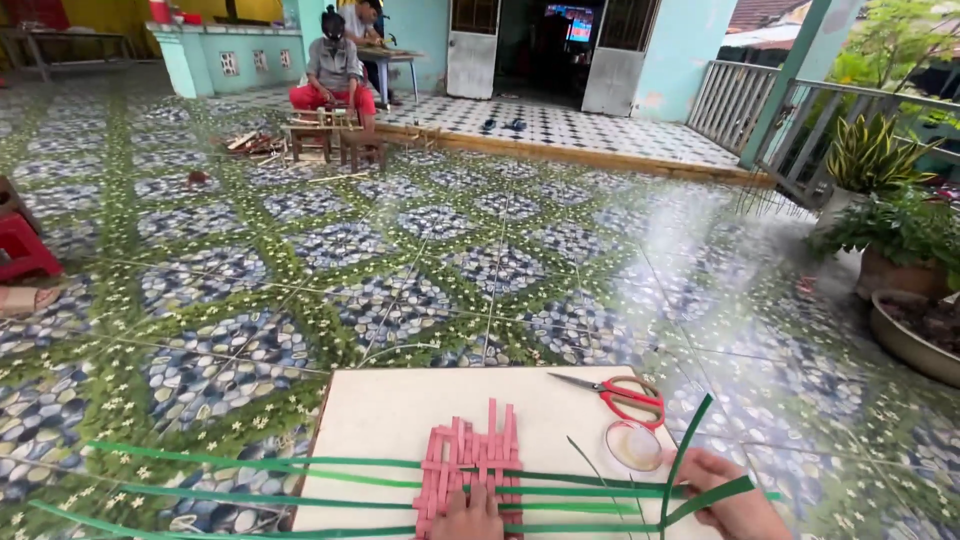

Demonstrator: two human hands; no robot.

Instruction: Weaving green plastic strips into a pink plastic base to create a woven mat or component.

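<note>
Left hand: I see my left hand (468,515) at the near edge of the board (400,410), fingertips pressed down on the lower part of the pink woven mat (470,470); only the knuckles show, so I cannot tell how far the fingers are spread.
Right hand: my right hand (730,500) sits at the board's near right corner, fingers closed around the green strips (600,490) where they bend upward.
Woven mat: pink strips interlaced into a small patch, lying flat near the middle of the board's near edge, with the green strips running crosswise through it.
Green strips: long and thin, they reach past the board's left edge onto the tiled floor (330,250) and end at my right hand; two ends stick up and to the right.
Near the right hand: a round clear lid or dish (633,445) lies just beside it, and the red-handled scissors (625,395) lie beyond that, close to the board's far right corner.
Open room on the board: the far left half is bare; the right side is crowded by scissors and dish.
Around the board: patterned floor on the left and far sides; potted plants (890,210) and a shallow basin (915,335) stand well apart to the right.
Background: a seated person (333,70) works at small wooden stools (335,140) far across the floor; a red stool (25,245) stands at the left edge of view.
</note>
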